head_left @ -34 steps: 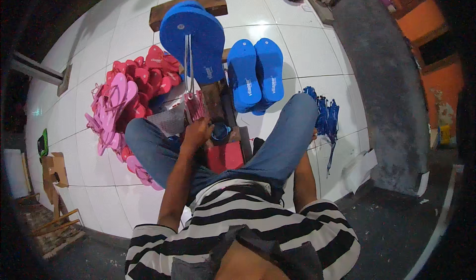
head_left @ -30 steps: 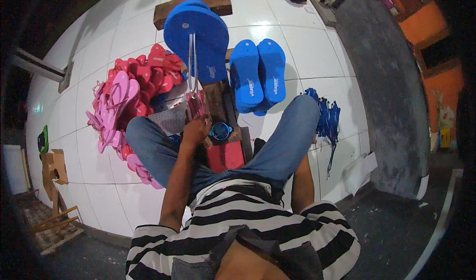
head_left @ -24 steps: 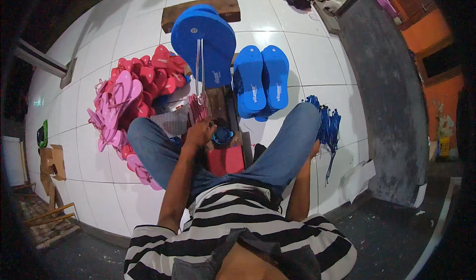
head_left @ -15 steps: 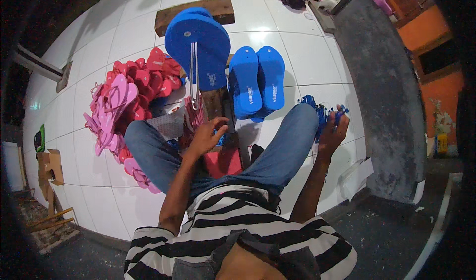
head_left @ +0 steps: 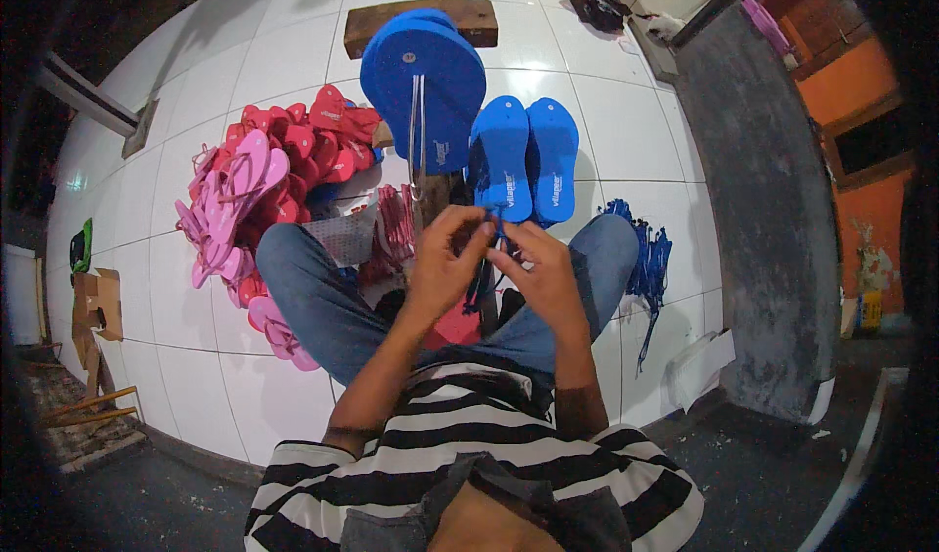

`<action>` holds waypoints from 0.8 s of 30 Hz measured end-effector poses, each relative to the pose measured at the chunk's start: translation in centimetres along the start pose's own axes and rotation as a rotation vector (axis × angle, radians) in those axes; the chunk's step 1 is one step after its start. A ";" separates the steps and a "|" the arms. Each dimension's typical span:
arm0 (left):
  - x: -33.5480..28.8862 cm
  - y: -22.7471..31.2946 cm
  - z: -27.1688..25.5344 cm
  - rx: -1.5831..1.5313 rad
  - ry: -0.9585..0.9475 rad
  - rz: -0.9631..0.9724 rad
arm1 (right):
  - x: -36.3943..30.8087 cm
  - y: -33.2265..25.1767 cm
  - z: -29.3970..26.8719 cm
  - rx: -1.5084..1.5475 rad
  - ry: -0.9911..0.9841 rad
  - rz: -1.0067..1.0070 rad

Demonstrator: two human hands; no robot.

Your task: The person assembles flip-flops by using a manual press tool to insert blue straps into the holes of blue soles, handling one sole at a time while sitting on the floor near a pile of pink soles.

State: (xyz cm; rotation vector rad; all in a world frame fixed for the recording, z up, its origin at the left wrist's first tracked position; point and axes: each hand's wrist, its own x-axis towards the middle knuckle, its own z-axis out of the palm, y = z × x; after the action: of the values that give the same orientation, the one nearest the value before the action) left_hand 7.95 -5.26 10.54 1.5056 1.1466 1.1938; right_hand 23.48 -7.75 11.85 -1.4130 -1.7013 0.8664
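Pinching, left hand (head_left: 452, 249): thumb and fingers drawn almost together on a deep-blue, thin rubber-like strap (head_left: 497, 221).
Pinching, right hand (head_left: 543, 270): fingertips closed in on the same strap, facing the left hand's.
Strap, place: between both hands, on the person's side of the landmark sole and slightly right of it; fingers partly hide it.
Landmark sole: one large bright-blue foam sole (head_left: 435, 88), broad end away from the person, another blue edge behind.
Metal rods: a thin silvery pair (head_left: 415, 136), against the landmark sole's face and running toward the person.
Blue soles: two side-by-side stacks of bright-blue foam soles (head_left: 502, 151), just right of the landmark sole.
Slippers: one heap, red ones (head_left: 323, 146) and pink thonged ones (head_left: 249, 185), left of the landmark sole.
Pink-red straps: one bunch (head_left: 393, 229), nearer the person than the landmark sole.
Blue strap bundle: dark-blue tangle (head_left: 648, 259), well right of the landmark sole.
Wooden block: brown, oblong (head_left: 481, 22), beyond the landmark sole.
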 end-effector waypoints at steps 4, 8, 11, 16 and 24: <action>-0.1 0.0 -1.6 -0.203 -0.076 -0.137 | 0.8 1.7 0.0 0.209 0.026 -0.001; -0.2 -0.5 -2.2 -0.773 -0.179 -0.496 | 1.3 3.5 1.6 0.872 -0.157 0.276; -1.5 0.5 -3.7 -0.840 -0.277 -0.661 | 1.5 3.3 0.2 1.087 -0.278 0.458; -5.8 4.5 -12.3 -0.936 -0.318 -0.801 | 0.3 4.4 -7.8 0.639 0.543 0.483; -5.7 -4.7 -4.0 -0.006 -0.258 -0.363 | 2.8 1.0 -4.3 0.888 0.133 0.236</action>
State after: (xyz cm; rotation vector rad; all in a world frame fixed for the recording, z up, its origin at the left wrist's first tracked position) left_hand 2.71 -9.55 5.57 1.3300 1.1754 0.7348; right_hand 27.39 -4.66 13.49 -1.0086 -0.8491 1.3918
